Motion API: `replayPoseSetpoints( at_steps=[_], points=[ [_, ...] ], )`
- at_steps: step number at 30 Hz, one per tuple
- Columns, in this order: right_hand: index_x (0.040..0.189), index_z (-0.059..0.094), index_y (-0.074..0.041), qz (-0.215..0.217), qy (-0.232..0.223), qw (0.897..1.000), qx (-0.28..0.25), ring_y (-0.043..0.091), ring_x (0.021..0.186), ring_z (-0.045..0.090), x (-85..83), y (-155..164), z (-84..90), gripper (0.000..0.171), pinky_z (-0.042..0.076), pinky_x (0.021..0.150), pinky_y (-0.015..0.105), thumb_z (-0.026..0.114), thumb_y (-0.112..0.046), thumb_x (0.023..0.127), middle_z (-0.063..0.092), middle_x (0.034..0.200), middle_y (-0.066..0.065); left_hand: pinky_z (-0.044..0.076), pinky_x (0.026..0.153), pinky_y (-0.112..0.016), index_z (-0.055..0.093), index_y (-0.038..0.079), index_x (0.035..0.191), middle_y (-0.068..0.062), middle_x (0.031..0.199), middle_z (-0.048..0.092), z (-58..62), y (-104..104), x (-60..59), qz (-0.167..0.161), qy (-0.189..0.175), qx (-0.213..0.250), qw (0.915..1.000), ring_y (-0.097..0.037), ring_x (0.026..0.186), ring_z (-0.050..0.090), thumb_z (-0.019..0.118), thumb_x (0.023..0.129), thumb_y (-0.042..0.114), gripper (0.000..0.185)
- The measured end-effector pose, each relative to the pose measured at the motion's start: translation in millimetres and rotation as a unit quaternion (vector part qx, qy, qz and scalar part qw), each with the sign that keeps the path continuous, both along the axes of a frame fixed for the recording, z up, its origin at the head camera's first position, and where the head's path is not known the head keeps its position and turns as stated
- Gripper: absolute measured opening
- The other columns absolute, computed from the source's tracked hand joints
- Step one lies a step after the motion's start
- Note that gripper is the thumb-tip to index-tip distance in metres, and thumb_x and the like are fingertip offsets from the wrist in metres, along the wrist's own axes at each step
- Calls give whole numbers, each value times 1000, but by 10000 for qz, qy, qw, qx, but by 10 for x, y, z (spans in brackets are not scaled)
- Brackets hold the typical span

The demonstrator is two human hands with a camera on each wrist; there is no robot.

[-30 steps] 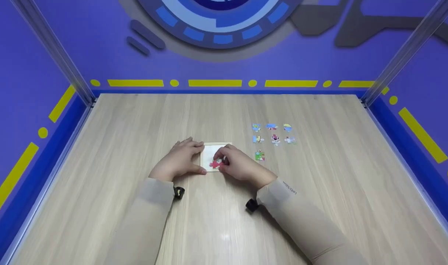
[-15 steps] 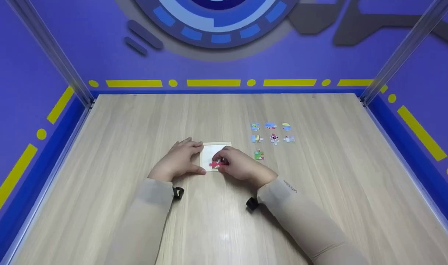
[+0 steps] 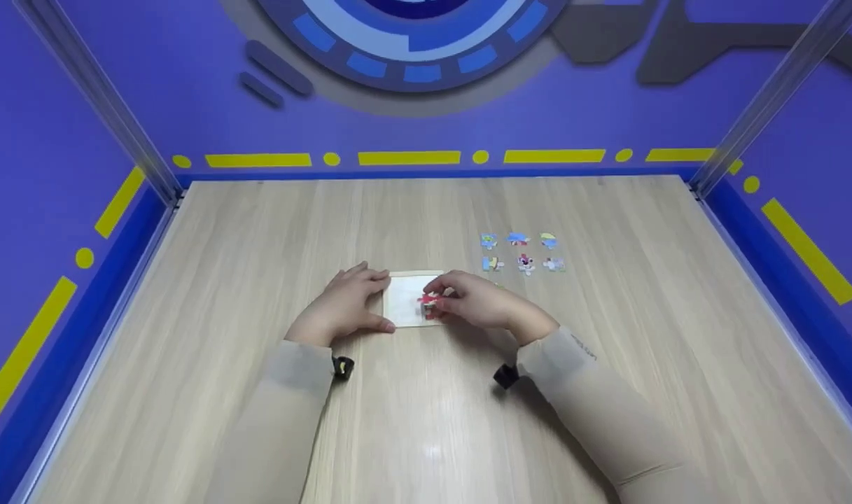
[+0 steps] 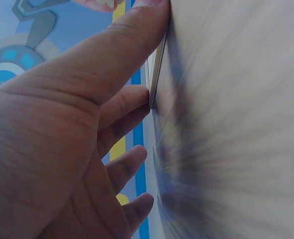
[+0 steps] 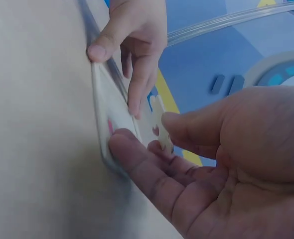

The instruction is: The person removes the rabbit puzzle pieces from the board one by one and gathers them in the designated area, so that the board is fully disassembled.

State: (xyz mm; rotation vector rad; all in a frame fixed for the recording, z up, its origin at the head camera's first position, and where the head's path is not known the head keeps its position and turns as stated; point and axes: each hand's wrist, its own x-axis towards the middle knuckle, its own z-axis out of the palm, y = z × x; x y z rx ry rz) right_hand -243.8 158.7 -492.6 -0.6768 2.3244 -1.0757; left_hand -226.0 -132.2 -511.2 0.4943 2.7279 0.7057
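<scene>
A person sits at a wooden table with a small white puzzle tray lying flat between both hands. The tray looks almost bare: only a red puzzle piece shows at its right side, so by the look of it the puzzle is barely begun. Six loose pieces wait in two neat rows on the table, well apart to the right of the tray; a seventh may lie behind the right hand, but it is too hidden to tell. The left hand rests flat beside the tray, thumb and forefinger braced against its left edge, the other fingers loosely spread. The right hand arches over the tray's right side, thumb and fingertips pinching the red piece, which sits at or just above the tray surface.
</scene>
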Motion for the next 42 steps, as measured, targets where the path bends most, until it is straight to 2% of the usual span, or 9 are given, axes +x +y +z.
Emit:
replayPoseSetpoints(
  at_steps=[3,8,16,23,29,34,42],
  points=[
    [152,69,-12,63,279,9994,188,23,122,71,0,161,24,37,58,112,45,63,-18,116,70,144,12,9,148,-64,51,7,170,-8,183,43,13,-8,9,15,8,-21,10000,-41,178,18,96,89,47,101],
    [151,71,-17,-21,540,9979,348,28,122,64,-26,455,61,37,56,104,42,65,-18,115,70,143,9,9,148,-64,50,8,170,-9,183,43,16,-26,-2,28,21,-33,10000,-42,178,18,96,89,47,102],
    [148,71,-12,-168,928,9950,321,31,122,67,-45,861,100,37,59,106,48,69,-10,111,70,143,10,8,148,-62,49,8,171,-7,184,42,17,-44,-10,88,-14,-33,10000,-40,179,16,96,88,48,103],
    [143,73,-10,-438,1183,9917,268,29,115,69,-75,1197,74,35,59,98,39,71,-7,108,70,145,12,8,148,-62,50,8,170,-7,183,43,11,-25,15,87,-42,-20,10000,-40,179,17,96,88,47,102],
    [141,75,-10,-664,1236,9888,509,28,114,70,-133,1433,39,34,59,96,36,74,-6,107,73,140,14,8,149,-61,50,7,170,-7,183,43,-3,8,20,95,-89,98,9999,-39,179,16,97,88,45,102],
    [140,76,-10,-829,1199,9869,684,29,114,68,-180,1531,-11,34,58,98,40,78,-10,106,74,137,15,6,149,-60,52,8,169,-5,183,44,-7,23,5,99,-51,141,9998,-38,179,16,97,87,45,101],
    [137,78,-12,-764,1111,9874,831,28,115,65,-197,1547,-110,33,55,104,46,81,-13,104,74,128,12,9,149,-60,52,7,169,-6,183,44,1,3,18,97,-73,134,9998,-39,179,17,97,87,45,101]
  ],
)
